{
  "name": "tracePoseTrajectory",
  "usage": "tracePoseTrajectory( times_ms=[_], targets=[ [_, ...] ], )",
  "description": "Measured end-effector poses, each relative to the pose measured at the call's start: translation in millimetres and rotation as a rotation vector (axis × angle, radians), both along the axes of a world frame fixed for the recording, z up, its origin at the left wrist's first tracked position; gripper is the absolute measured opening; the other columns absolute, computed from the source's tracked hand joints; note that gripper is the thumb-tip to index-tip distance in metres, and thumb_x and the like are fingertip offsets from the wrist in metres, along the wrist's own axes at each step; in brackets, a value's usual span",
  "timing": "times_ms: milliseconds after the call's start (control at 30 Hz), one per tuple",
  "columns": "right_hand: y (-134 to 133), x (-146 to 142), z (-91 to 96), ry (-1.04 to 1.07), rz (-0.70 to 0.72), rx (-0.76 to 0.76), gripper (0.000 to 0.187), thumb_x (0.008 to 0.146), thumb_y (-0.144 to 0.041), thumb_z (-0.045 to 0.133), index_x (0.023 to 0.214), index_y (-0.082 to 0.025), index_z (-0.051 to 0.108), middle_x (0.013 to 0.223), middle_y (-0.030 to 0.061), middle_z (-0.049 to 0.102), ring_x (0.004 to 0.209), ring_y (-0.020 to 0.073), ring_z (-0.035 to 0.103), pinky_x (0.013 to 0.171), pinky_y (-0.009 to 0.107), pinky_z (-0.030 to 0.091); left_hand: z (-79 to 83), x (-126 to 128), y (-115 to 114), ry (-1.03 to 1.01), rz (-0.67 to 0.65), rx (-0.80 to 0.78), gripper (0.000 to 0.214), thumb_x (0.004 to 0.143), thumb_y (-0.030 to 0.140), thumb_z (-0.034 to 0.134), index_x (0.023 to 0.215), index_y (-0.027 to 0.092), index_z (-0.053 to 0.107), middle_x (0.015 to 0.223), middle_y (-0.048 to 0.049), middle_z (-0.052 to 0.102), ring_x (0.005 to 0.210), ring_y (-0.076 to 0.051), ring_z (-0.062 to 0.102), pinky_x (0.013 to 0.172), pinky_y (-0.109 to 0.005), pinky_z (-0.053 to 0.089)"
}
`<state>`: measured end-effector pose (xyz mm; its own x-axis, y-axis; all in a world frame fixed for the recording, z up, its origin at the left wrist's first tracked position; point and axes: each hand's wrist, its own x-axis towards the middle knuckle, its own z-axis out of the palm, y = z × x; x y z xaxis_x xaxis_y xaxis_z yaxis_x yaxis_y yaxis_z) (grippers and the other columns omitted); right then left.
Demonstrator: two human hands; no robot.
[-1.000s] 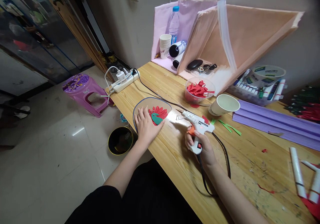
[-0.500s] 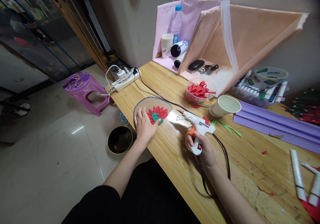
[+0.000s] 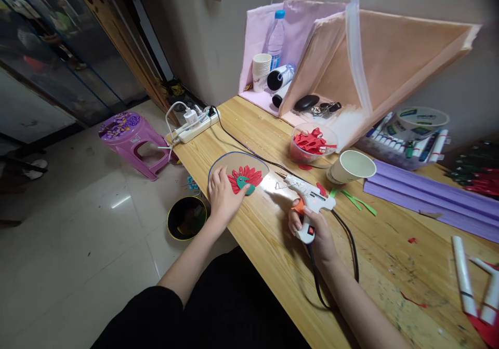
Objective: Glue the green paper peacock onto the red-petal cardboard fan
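A round, blue-rimmed panel (image 3: 257, 162) lies at the table's edge, bearing a fan of red petals (image 3: 253, 174) and a green, bird-like cutout (image 3: 242, 182). Across its near left part rests my left hand (image 3: 226, 196), open, fingers stretched out over the panel and thumb touching the green piece. My right hand (image 3: 317, 232) is closed around the handle of a white hot glue gun (image 3: 312, 196), fingers at its orange trigger. The gun's metal nozzle points left, apart from the panel. A thin wire stand shows beneath the nozzle.
Behind the gun stand a clear bowl of red pieces (image 3: 310, 154) and a paper cup (image 3: 353, 167). Purple crepe paper (image 3: 421, 198) and marker pens (image 3: 463, 276) lie at right. A power strip (image 3: 197, 130) sits at the far left corner, above a black bin (image 3: 187, 218) and pink stool (image 3: 136, 141).
Very little differs. My left hand and forearm have shifted slightly left on the panel, while my right hand keeps the glue gun in nearly the same spot.
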<state>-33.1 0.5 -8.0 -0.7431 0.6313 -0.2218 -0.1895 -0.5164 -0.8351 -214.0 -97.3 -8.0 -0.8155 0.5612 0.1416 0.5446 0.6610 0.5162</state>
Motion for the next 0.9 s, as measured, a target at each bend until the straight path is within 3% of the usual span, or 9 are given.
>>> tracePoseTrajectory(
  times_ms=[167,300,400,467,533,600,733,800,900],
  targets=[
    [2.3,-0.7,1.1,-0.018,-0.011,0.084,0.022,0.082,-0.041,0.052,0.081,-0.019,0.054,0.05,-0.0044,0.046,0.043,0.0086,0.039,0.041,0.021,0.032,7.7,-13.5,-18.0,0.089,0.142,-0.007,0.062,0.08,0.051,0.053,0.128,0.014,0.039,0.129,-0.0175,0.042,0.124,-0.034,0.039,0.101,-0.048,0.034],
    [18.2,-6.9,9.7,-0.071,0.001,0.287,0.028,0.081,-0.044,0.053,0.072,-0.018,0.054,0.052,-0.0022,0.049,0.047,0.0099,0.042,0.043,0.022,0.032,5.7,-25.5,-33.4,0.05,0.216,-0.147,0.082,0.067,0.054,0.067,0.127,0.006,0.038,0.12,-0.022,0.044,0.117,-0.037,0.044,0.093,-0.05,0.04],
    [37.2,-26.1,21.2,-0.1,-0.005,0.5,0.026,0.083,-0.044,0.052,0.082,-0.018,0.055,0.056,-0.0022,0.051,0.05,0.0117,0.046,0.047,0.023,0.035,4.8,-31.9,-36.9,-0.029,0.196,-0.147,0.081,0.067,0.049,0.07,0.126,0.002,0.038,0.116,-0.0225,0.047,0.114,-0.033,0.049,0.092,-0.042,0.042],
    [50.7,-50.3,27.0,-0.179,0.03,0.7,0.029,0.085,-0.044,0.05,0.073,-0.018,0.054,0.062,0.0007,0.054,0.055,0.0132,0.05,0.053,0.025,0.04,7.0,-35.3,-36.0,-0.074,0.206,-0.148,0.077,0.069,0.048,0.069,0.124,0.003,0.04,0.114,-0.0225,0.05,0.111,-0.032,0.052,0.088,-0.039,0.045],
    [64.8,-82.5,27.2,-0.272,0.019,0.918,0.03,0.084,-0.045,0.048,0.077,-0.017,0.057,0.071,0.0042,0.06,0.065,0.0173,0.056,0.062,0.029,0.044,10.9,-39.1,-34.6,-0.112,0.223,-0.162,0.075,0.066,0.05,0.07,0.12,0.004,0.043,0.112,-0.0226,0.052,0.108,-0.032,0.054,0.084,-0.037,0.046],
    [79.6,-117.4,20.7,-0.343,-0.028,1.055,0.03,0.082,-0.043,0.049,0.094,-0.016,0.058,0.084,0.0083,0.064,0.076,0.0222,0.059,0.071,0.034,0.046,14.3,-44.2,-34.0,-0.164,0.247,-0.166,0.077,0.061,0.051,0.073,0.116,0.006,0.046,0.111,-0.0221,0.054,0.104,-0.032,0.056,0.081,-0.037,0.047],
    [106.5,-170.8,-2.7,-0.394,-0.071,1.117,0.042,0.082,-0.032,0.044,0.12,-0.015,0.047,0.109,0.0135,0.062,0.096,0.026,0.058,0.085,0.04,0.044,14.2,-57.7,-37.9,-0.277,0.194,-0.131,0.067,0.052,0.053,0.076,0.1,0.011,0.055,0.103,-0.0182,0.06,0.098,-0.032,0.059,0.075,-0.035,0.045],
    [115.9,-183.1,-13.3,-0.43,-0.074,1.142,0.044,0.081,-0.031,0.044,0.122,-0.017,0.046,0.111,0.0128,0.062,0.099,0.0266,0.057,0.087,0.042,0.043,11.5,-64.5,-42.1,-0.335,0.136,-0.084,0.057,0.049,0.052,0.077,0.086,0.014,0.057,0.093,-0.0138,0.063,0.089,-0.03,0.06,0.07,-0.034,0.044],
    [124.3,-188.0,-24.0,-0.464,-0.072,1.211,0.041,0.082,-0.033,0.043,0.119,-0.018,0.048,0.11,0.0125,0.062,0.1,0.0266,0.057,0.088,0.041,0.043,8.6,-72.4,-49.9,-0.478,0.056,0.13,0.043,0.049,0.046,0.077,0.073,0.016,0.056,0.073,-0.0051,0.061,0.07,-0.022,0.058,0.061,-0.029,0.041]
  ],
)
